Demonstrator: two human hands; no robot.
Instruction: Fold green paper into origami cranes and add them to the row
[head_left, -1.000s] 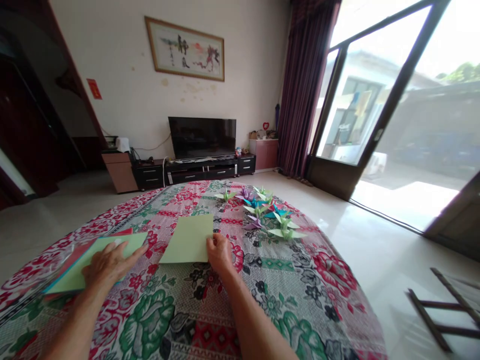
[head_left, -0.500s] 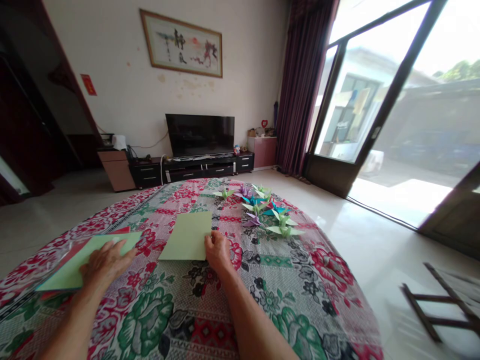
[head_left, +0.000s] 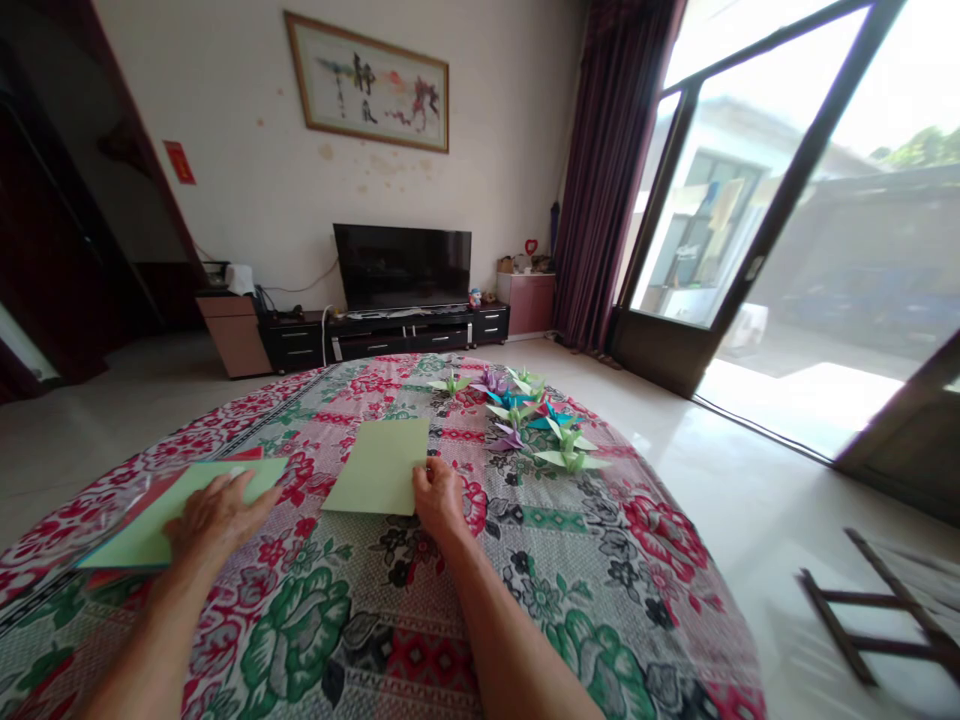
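A light green paper sheet (head_left: 381,465) lies flat on the round table's flowered cloth (head_left: 525,560). My right hand (head_left: 439,502) pinches the sheet's near right corner, fingers curled. My left hand (head_left: 214,518) rests flat, fingers stretched, on a stack of coloured paper (head_left: 142,528) at the left; its top sheet is green, with red and blue edges under it. Several folded paper cranes (head_left: 525,420) in green, purple and blue stand at the table's far side, beyond the right hand.
A TV (head_left: 402,266) on a low dark cabinet (head_left: 375,340) stands against the far wall under a framed picture (head_left: 367,82). Glass doors (head_left: 750,230) and a dark curtain are at the right. A wooden rack (head_left: 877,620) lies on the tiled floor.
The view shifted slightly. Both hands stay where they were on the stack and the green sheet.
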